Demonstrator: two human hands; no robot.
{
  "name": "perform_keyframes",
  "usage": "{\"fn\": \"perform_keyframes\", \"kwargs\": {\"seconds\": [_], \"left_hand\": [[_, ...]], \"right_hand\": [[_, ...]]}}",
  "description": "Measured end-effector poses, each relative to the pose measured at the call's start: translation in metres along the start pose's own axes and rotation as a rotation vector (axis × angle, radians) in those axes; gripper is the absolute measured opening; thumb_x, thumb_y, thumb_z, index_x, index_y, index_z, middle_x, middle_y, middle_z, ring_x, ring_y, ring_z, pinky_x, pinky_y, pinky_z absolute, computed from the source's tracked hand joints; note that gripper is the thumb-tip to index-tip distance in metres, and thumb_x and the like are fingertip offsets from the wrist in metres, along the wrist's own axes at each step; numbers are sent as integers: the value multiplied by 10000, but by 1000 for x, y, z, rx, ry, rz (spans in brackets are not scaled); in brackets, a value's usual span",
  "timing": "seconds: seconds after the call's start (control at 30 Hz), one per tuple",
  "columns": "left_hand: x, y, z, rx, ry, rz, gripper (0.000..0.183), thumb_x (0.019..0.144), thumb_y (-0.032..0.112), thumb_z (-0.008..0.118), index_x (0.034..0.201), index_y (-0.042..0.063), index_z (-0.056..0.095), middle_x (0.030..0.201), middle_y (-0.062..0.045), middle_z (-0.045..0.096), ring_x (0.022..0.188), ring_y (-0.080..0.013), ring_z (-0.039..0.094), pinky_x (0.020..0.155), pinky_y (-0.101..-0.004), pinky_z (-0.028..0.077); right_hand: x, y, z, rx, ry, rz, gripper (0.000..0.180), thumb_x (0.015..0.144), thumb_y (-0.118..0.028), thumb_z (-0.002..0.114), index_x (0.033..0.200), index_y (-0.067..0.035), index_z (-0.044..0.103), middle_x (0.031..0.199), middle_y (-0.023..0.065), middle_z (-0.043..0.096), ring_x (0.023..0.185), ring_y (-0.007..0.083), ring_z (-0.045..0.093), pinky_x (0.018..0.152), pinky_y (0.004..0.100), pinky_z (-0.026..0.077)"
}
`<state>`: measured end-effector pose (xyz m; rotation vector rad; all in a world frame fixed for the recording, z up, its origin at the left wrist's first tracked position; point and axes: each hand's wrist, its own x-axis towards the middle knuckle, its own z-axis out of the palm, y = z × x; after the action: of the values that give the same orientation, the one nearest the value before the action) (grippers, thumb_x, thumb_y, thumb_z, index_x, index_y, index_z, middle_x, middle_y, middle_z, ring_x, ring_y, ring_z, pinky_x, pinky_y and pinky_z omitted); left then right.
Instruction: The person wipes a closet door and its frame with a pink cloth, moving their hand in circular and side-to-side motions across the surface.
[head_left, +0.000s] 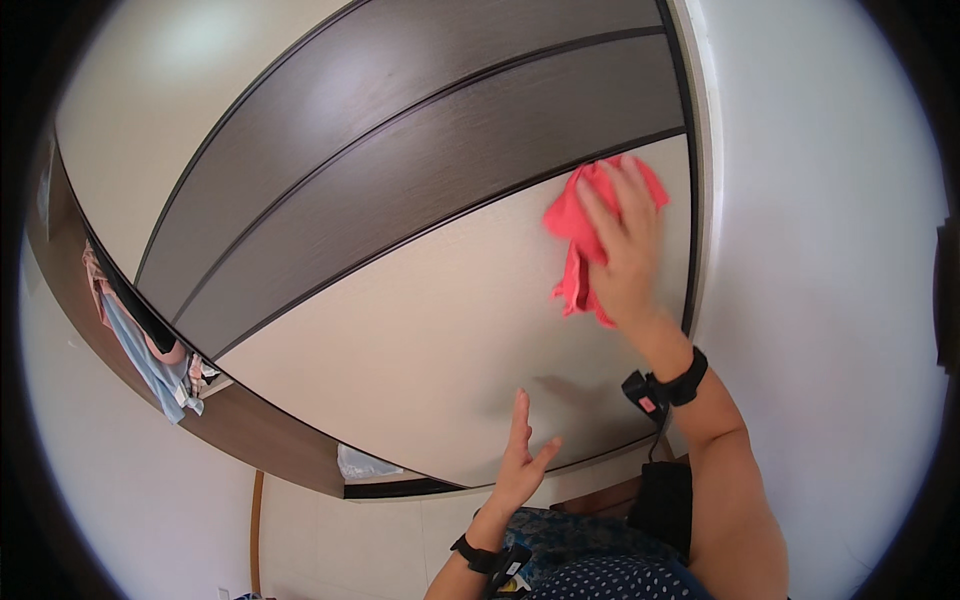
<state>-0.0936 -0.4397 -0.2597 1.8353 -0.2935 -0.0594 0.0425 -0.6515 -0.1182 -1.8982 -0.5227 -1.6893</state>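
Observation:
My right hand (628, 247) presses a crumpled pink-red cloth (574, 214) against the cream lower panel (420, 315) of a large wardrobe door. The cloth lies just under the dark trim strip, close to the door's right edge. Part of it dangles below my fingers. Lower down, my left hand (521, 457) is raised in front of the same panel, fingers apart and holding nothing. Whether its fingertips touch the panel I cannot tell. Each wrist wears a black strap with a small device.
Grey-brown panels (420, 142) cross the door above the cream one. A white wall (810, 262) adjoins its right side. Through the wardrobe's open left part show hanging clothes (139, 352) and a clear plastic bag (366, 463). Pale floor tiles (345, 540) lie below.

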Motion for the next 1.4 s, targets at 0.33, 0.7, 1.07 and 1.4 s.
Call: {"fn": "perform_keyframes", "kwargs": {"seconds": [0.33,0.7,1.07,1.4], "left_hand": [[4,1,11,-57,-24,-36,801,880,182,592,1471,129,53,1535,-90,44,1409,-227,48,1097,-453,123],[2,-3,14,-56,-14,-49,754,884,157,561,1472,137,88,1521,-111,120,1404,-235,97,1095,-454,163],[-4,-9,11,-102,32,-113,693,882,89,554,1461,145,177,1519,-72,157,1398,-226,138,1090,-430,189],[0,-5,26,-114,-73,-92,605,899,94,539,1437,125,265,1495,-65,241,1377,-232,218,1072,-399,234]], "right_hand": [[-122,21,9,40,235,365,484,814,-64,524,1290,-1,470,1413,201,325,1317,390,283,1077,468,215],[-44,26,-4,59,101,180,488,803,-12,527,1288,-24,477,1407,180,341,1320,406,267,1078,478,203],[-181,25,17,-13,131,359,521,826,-113,555,1321,-4,436,1418,213,298,1325,407,256,1082,496,186],[-39,42,-11,-68,114,236,558,770,2,576,1311,-3,441,1425,196,301,1327,442,226,1068,493,202]]}}
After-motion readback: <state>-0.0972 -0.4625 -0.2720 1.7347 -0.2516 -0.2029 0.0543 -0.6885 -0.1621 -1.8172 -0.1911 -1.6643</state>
